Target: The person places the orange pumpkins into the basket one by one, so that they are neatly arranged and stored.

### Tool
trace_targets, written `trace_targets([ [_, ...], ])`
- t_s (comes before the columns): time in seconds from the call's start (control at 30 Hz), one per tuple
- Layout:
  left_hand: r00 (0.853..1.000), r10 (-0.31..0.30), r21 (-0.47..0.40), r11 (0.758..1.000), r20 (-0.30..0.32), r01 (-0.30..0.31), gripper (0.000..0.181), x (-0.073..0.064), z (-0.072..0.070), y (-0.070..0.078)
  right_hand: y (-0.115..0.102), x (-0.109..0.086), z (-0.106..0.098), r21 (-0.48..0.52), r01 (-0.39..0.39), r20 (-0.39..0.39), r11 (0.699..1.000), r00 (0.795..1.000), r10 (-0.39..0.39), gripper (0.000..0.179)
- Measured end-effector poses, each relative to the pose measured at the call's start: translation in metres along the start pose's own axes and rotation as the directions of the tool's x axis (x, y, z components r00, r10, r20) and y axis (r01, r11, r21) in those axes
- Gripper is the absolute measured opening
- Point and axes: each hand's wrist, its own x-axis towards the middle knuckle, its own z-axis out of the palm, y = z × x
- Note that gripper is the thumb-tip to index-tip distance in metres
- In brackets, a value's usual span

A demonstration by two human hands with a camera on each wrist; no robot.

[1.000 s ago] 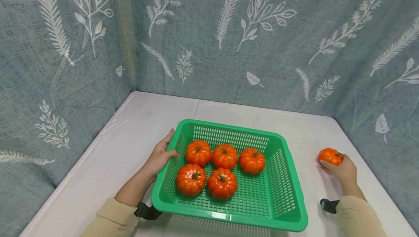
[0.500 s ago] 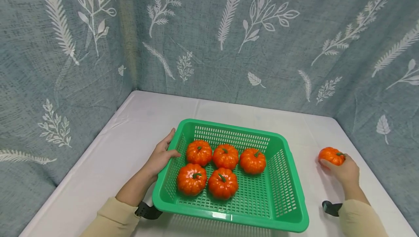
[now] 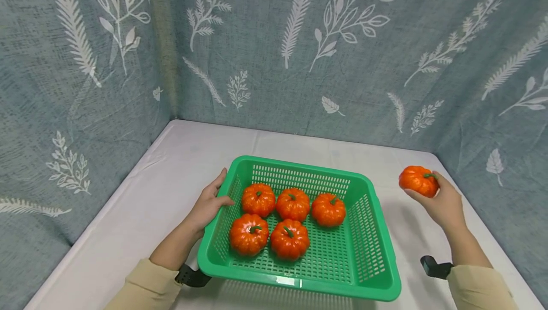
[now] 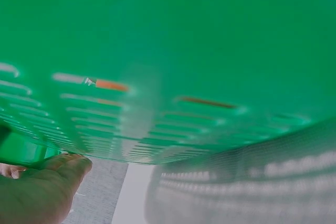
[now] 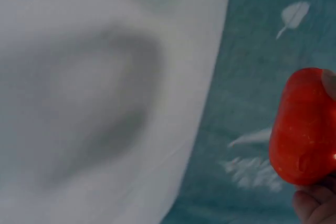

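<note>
My left hand (image 3: 209, 209) grips the left rim of a green plastic basket (image 3: 334, 292), thumb over the edge and the other fingers along the outside. Inside it sit several small orange pumpkins (image 3: 292, 204) with green stems, grouped to the left and back. Beyond the basket's right side, my right hand (image 3: 447, 205) holds another orange pumpkin (image 3: 417, 181) above the table, its stem toward the palm. The right wrist view shows that pumpkin (image 5: 304, 129) between thumb and fingers (image 5: 315, 203). The left wrist view is mostly filled by the slotted basket wall (image 4: 168, 40).
A white cloth covers the table (image 3: 205, 153). Blue-grey curtains (image 3: 265, 86) with white leaf prints stand at the back and both sides. Bare basket floor (image 3: 329, 262) shows at the front right. A dark strap with a camera (image 3: 434, 267) sits at the right wrist.
My right hand has lifted its pumpkin off the table and moved it up and slightly left. The left hand and the basket have stayed in place.
</note>
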Motion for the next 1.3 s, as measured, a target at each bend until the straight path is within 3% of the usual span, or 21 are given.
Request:
trace_targets([
  [0.2,1.000,0.003,0.003,1.000,-0.004,-0.003,0.088,0.001,-0.001,-0.001,-0.039,-0.012,-0.004,-0.028,0.207,-0.013,0.978,0.978,-0.207,0.090],
  [0.47,1.000,0.002,0.020,1.000,-0.008,-0.002,0.088,0.000,-0.001,-0.004,-0.073,-0.029,-0.005,0.007,0.347,-0.003,0.938,0.938,-0.347,0.087],
  [0.77,1.000,0.013,0.010,1.000,0.000,-0.013,0.088,-0.005,-0.001,-0.005,-0.094,-0.047,0.002,0.050,0.444,0.053,0.895,0.894,-0.446,0.086],
  [1.17,1.000,0.021,0.005,1.000,-0.011,-0.021,0.088,-0.010,0.003,-0.009,-0.105,-0.069,0.019,0.124,0.499,0.214,0.858,0.831,-0.514,0.085],
  [1.3,0.999,0.031,0.007,1.000,-0.009,-0.031,0.088,-0.011,0.005,-0.010,-0.106,-0.073,0.022,0.115,0.533,0.264,0.838,0.797,-0.543,0.084],
])
